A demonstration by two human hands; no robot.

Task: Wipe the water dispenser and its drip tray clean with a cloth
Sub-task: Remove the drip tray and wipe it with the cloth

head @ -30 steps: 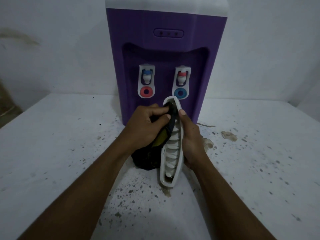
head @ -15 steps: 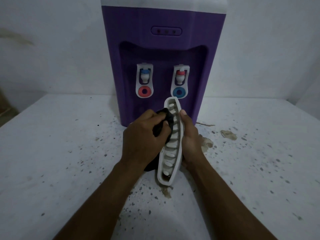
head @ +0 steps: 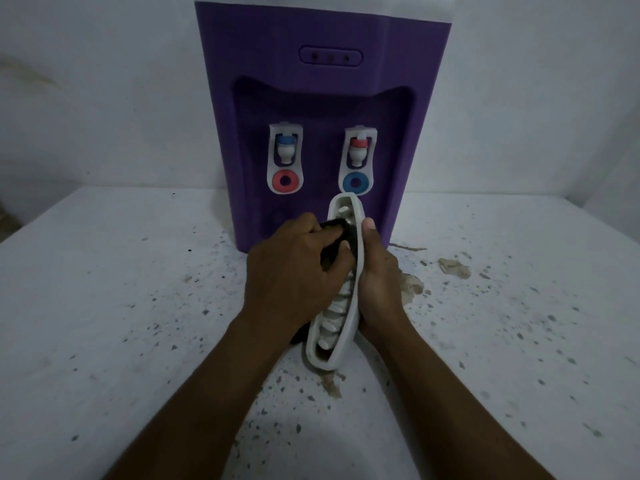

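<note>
A purple water dispenser (head: 322, 98) with a white top stands at the back of the white counter, its two white taps facing me. In front of it the white slotted drip tray (head: 341, 327) stands on edge, its lower end on the counter. My right hand (head: 379, 282) grips the tray's right rim, thumb on the upper edge. My left hand (head: 291, 275) holds a bunched dark cloth (head: 341, 233) and presses it against the tray's slotted face near the top. Most of the cloth is hidden under the hand.
The white counter (head: 121, 306) is speckled with dark specks. Brown stains (head: 453, 266) lie to the right of the dispenser's base and below the tray's lower end. A white wall rises behind.
My left hand with the cloth has slid down the tray's face and bunched the cloth tighter, so less of it hangs below. The tray stays on edge in my right hand.
</note>
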